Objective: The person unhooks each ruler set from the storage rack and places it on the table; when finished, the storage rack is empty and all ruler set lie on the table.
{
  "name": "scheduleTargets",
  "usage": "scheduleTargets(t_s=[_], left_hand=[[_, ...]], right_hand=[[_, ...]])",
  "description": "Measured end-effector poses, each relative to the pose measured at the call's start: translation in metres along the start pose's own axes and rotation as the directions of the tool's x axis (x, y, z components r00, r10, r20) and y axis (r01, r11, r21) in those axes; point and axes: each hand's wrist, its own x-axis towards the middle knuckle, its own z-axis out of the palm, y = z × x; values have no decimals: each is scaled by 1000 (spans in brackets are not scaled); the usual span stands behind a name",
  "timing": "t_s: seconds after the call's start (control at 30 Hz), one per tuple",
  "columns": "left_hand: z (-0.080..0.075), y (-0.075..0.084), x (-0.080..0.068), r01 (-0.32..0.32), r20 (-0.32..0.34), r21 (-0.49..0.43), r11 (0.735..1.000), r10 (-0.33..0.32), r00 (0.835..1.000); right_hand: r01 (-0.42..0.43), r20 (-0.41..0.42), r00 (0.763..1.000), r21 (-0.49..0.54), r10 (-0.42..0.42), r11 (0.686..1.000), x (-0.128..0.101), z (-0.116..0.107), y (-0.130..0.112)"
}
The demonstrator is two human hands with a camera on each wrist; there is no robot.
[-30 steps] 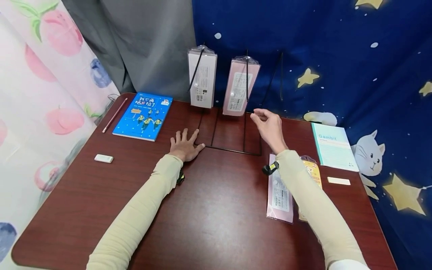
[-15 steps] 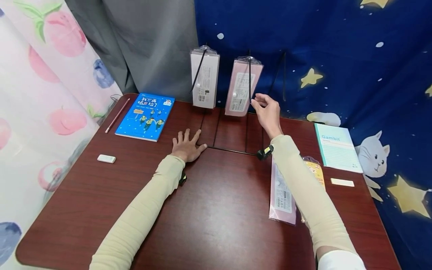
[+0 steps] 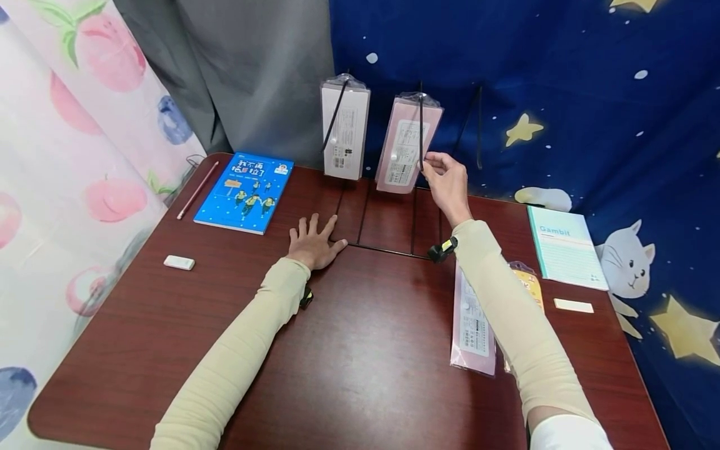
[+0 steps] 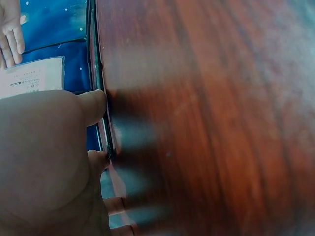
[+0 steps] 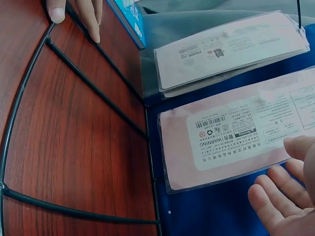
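L hand [image 3: 312, 242] lies flat w/ fingers spread on the table [image 3: 360, 350], thumb tip at the black wire rack's base [image 3: 388, 250]. R hand [image 3: 447, 181] is raised, fingers loosely curled, fingertips at the pink package [image 3: 406, 150] hanging on the rack's middle prong; can't tell if it's actually pinching. White package [image 3: 344, 132] hangs just beside it.

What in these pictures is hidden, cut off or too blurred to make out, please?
- Head view: right hand reaches the pink package; contact unclear.
- Head view: yellow package mostly under the right sleeve.
- Left wrist view: left hand blocks the frame; table blurred.
- Package print too small.
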Motion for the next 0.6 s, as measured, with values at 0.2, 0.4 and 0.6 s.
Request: scheduleTargets(t_s=[0.2,0.4,0.6], left_hand=[[6,-5,12,11,20,5,1000,-12,1000],[9,-8,18,16,29,8,1000,-16,999],[6,-4,10,15,15,5,1000,-15,1000]], right_hand=[[-7,-46,999,21,8,1000,-2,2,-2],[-1,-53,999,54,4,999,-6,3,0],[14,-44,999,119,-8,993,-7,4,3]])
